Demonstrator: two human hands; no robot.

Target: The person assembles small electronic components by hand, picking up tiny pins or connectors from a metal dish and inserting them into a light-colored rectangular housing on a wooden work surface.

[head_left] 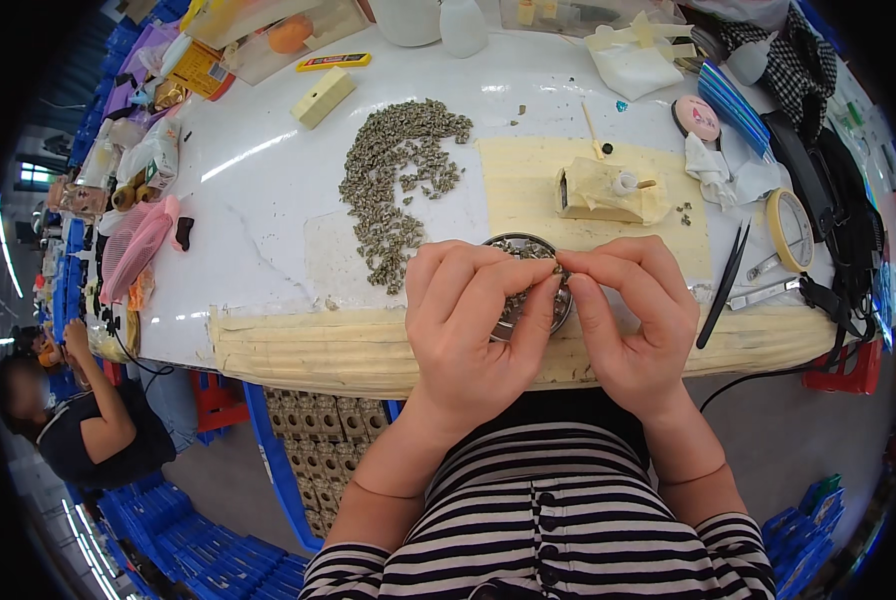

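Note:
My left hand (478, 325) and my right hand (636, 315) meet over a round metal dish (520, 240) near the table's front edge. Thumb and forefinger are pinched together on each hand, the tips almost touching. Whatever sits between them is too small to name. Small metal pieces lie in the dish, partly hidden by my fingers. Beyond my left hand spreads a curved heap of small grey-brown metal parts (383, 180). Past my right hand, a block wrapped in cream tape (598, 192) rests on a cream sheet (508, 170), with a small white nozzle-like piece on top.
Black tweezers (725, 285), a tape roll (790, 230) and a metal blade-like tool (765, 292) lie at right. A pale block (323, 97) and yellow case (334, 62) lie far back. Pink mesh (138, 245) is at left. A blue crate (278, 470) of metal parts stands below; another person (98, 420) sits left.

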